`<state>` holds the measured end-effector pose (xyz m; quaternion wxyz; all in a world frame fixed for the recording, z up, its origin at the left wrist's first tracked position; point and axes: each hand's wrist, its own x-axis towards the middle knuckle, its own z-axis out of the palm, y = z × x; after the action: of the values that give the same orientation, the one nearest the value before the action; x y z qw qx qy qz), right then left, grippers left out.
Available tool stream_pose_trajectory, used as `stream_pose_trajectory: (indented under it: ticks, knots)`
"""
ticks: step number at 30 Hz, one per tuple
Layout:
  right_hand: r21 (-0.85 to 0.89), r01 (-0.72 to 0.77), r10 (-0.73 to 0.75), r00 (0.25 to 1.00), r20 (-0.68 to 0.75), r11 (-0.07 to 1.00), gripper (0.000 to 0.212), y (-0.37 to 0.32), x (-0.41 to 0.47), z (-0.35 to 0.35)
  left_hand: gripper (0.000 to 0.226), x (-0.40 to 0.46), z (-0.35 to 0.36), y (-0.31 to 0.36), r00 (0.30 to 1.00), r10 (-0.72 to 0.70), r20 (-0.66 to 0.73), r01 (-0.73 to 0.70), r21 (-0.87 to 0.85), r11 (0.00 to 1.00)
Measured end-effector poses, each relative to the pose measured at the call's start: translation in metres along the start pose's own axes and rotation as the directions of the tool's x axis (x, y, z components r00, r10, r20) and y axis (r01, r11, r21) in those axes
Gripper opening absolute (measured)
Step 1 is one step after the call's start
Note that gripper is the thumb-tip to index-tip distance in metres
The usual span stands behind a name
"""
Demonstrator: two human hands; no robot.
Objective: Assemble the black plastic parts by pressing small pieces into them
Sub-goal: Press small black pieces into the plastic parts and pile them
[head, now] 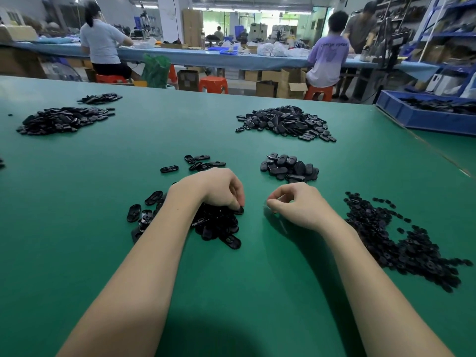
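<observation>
Fingers of left hand [219, 189] curled, pinching piece from near pile of black shells [213, 222]; right hand [293, 202] curled beside it, thumb and forefinger nearly together, contents unclear, likely ready for pressing.

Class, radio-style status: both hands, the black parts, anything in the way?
Left hand gripping a piece atop the near pile of black parts. Right hand curled, apparently empty, over bare green table. Nothing in the way.
</observation>
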<state>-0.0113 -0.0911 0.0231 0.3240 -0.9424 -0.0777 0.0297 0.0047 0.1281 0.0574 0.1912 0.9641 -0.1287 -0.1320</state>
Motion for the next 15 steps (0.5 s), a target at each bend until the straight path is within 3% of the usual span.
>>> stream_pose_trajectory:
  ticks: [7,11,15]
  knots:
    - [0.071,0.014,-0.012,1.000,-0.021,0.997,0.009,-0.003,-0.002,-0.002,0.012,0.000,0.001,0.003,0.997,0.062,-0.041,-0.064,-0.055,0.996]
    - [0.397,-0.006,0.000,1.000,0.014,0.918,0.007,-0.008,-0.006,-0.006,0.012,0.000,0.001,0.013,0.972,0.108,-0.207,-0.163,-0.272,0.948]
    - [0.652,-0.110,0.024,0.990,0.138,0.750,0.015,-0.006,-0.011,-0.018,0.008,-0.001,0.003,0.032,0.937,0.122,-0.326,-0.288,-0.529,0.798]
